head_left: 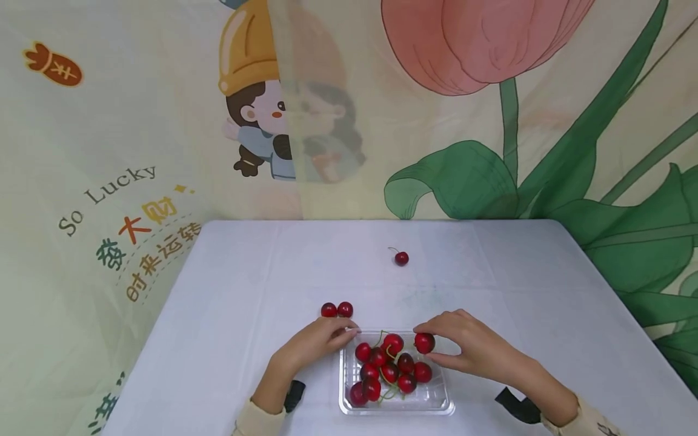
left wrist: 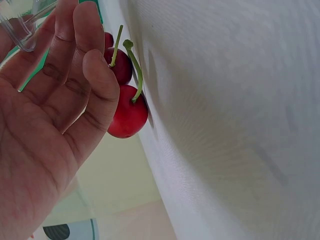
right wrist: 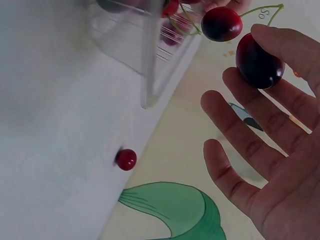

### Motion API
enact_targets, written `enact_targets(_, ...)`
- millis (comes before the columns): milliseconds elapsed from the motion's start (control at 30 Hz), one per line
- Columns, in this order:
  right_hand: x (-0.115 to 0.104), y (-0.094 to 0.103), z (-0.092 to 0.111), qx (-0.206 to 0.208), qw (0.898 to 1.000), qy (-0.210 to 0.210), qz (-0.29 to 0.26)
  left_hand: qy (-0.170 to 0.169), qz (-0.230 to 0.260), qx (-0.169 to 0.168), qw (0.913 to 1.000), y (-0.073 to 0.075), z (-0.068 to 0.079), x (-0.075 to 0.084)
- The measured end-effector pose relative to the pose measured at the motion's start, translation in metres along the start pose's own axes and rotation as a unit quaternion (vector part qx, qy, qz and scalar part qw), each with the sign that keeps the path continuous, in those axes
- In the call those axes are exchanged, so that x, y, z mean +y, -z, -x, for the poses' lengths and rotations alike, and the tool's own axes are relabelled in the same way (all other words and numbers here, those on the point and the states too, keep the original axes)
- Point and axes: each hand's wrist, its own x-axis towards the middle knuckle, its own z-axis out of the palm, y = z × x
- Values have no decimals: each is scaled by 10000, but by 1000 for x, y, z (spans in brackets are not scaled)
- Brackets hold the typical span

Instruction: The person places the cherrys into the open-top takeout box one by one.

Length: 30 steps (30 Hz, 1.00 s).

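Note:
My right hand point(head_left: 471, 342) pinches a dark red cherry point(head_left: 424, 343) between thumb and fingertips over the box's far right corner. In the right wrist view, another cherry point(right wrist: 221, 23) is close beside the held cherry point(right wrist: 260, 61), and their green stems seem to meet. The clear plastic box point(head_left: 398, 410) contains several cherries point(head_left: 389, 370), some with stems. My left hand point(head_left: 316, 342) holds the box's far left corner; the thumb is partly hidden. Close behind that hand, two cherries point(head_left: 337, 309) lie on the table, shown in the left wrist view with a stemmed cherry point(left wrist: 129, 115) nearest.
A single stemmed cherry point(head_left: 401, 258) lies farther back on the white-covered table point(head_left: 262, 266). Behind the table hangs a printed cloth point(head_left: 338, 200) with a large tulip and cartoon figure. Black straps point(head_left: 518, 406) are on both wrists.

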Motion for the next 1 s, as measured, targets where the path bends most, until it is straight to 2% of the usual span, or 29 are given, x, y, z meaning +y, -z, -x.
enact_targets(433, 1, -20, 6, -373, 9985, -222, -337, -7, 11, 22, 10000, -2, 0, -1)
enact_targets(833, 6, -40, 9, -476, 9986, 218, -60, 93, 20, -2, 10000, -6, 2, 1)
enact_targets(1000, 9, -44, 4, -450, 9984, 308, 169, 113, -21, 24, 9999, -1, -1, 0)
